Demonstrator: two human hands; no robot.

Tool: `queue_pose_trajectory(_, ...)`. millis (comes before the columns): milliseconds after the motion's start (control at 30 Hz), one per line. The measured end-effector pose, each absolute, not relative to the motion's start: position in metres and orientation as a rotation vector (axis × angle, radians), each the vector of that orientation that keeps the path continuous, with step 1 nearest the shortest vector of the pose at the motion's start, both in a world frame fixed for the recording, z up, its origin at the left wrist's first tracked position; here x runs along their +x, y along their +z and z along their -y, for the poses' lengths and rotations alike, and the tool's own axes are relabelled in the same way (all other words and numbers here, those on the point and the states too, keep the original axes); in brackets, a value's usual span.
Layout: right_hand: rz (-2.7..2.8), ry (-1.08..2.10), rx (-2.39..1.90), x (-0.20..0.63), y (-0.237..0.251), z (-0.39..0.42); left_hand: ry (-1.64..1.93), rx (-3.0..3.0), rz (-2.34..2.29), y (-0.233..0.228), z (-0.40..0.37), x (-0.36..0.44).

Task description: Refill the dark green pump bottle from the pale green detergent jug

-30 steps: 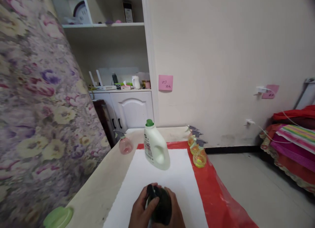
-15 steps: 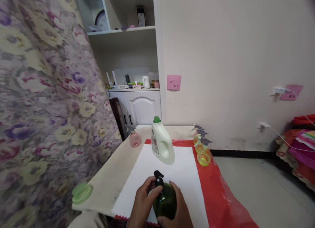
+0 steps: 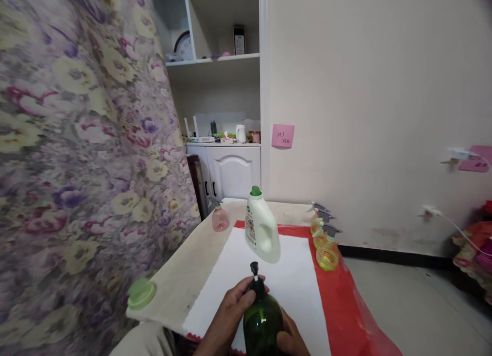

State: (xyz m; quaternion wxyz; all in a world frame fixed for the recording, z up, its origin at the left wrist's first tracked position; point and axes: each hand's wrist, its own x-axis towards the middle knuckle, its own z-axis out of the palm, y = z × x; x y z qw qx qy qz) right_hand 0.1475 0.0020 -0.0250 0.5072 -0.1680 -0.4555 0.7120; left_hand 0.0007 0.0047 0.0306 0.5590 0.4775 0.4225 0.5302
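A dark green pump bottle [image 3: 263, 322] with a black pump head stands upright at the near edge of a white sheet [image 3: 292, 284]. My left hand [image 3: 227, 315] wraps its left side, fingers up near the bottle's neck. My right hand [image 3: 290, 338] grips its lower right side. Farther back on the sheet stands a white detergent jug [image 3: 263, 230] with a green cap.
Yellow spray bottles [image 3: 326, 245] stand on the red plastic cover [image 3: 346, 304] at the right. A pink spray bottle [image 3: 220, 217] and a green lid [image 3: 141, 293] rest on the beige table [image 3: 188, 274]. Floral curtain at left, white cabinet behind, floor at right.
The pump head, covered by my left hand a second ago, now sticks up free above my fingers. The camera has swung left and back, showing more of the table's near edge.
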Motion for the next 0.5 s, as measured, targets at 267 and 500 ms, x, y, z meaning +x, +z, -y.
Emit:
queue_pose_trajectory(267, 1.186, 1.597, -0.402, 0.142, -0.036, -0.01, 1.409, 1.064, -1.131, 0.033, -0.009, 0.008)
queue_pose_trajectory(500, 1.294, 1.633, -0.457, 0.152, -0.042, -0.011, 1.332, 0.975, -0.907, 0.03, -0.008, 0.009)
